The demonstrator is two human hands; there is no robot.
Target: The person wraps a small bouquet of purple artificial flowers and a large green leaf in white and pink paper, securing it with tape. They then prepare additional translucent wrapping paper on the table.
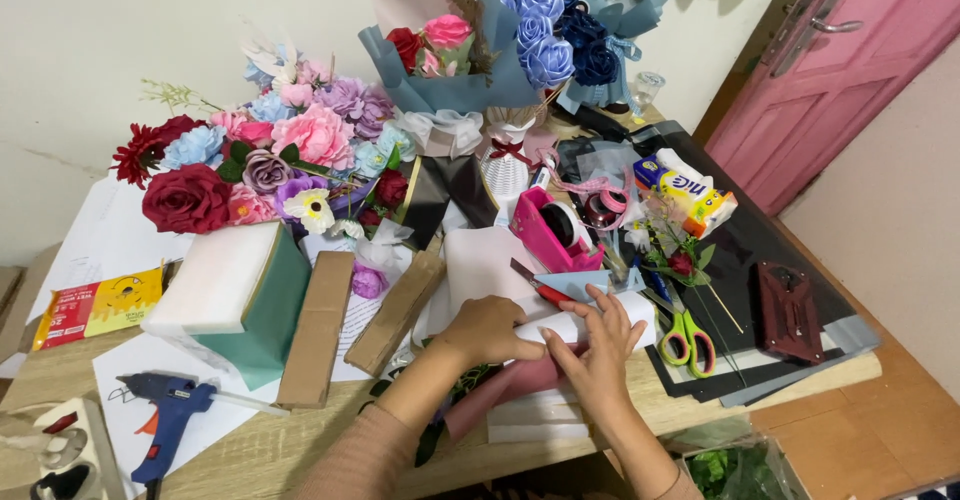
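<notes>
Head view: a cluttered wooden table seen from above, both hands at its near edge.
Left hand: curled shut, knuckles up, pressing on a white paper roll; whether it grips the roll, I cannot tell.
Right hand: fingers spread and flat, resting on the same roll, just right of the left hand.
Paper roll: lies at the table's front centre, between the hands, over pink wrapping paper that hangs off the edge.
Cutter: red handle, just behind the left hand, blade pointing away.
Scissors: green and pink handles, just right of the right hand, on black sheets.
Tape dispenser: pink, behind the hands.
Glue gun: blue, on white paper at front left, well apart from the hands.
Foam block: white with green side, left of two cardboard strips.
Flowers: mixed artificial blooms heaped at back left.
Bouquet: wrapped in blue, upright against the wall.
Door: pink, at far right.
</notes>
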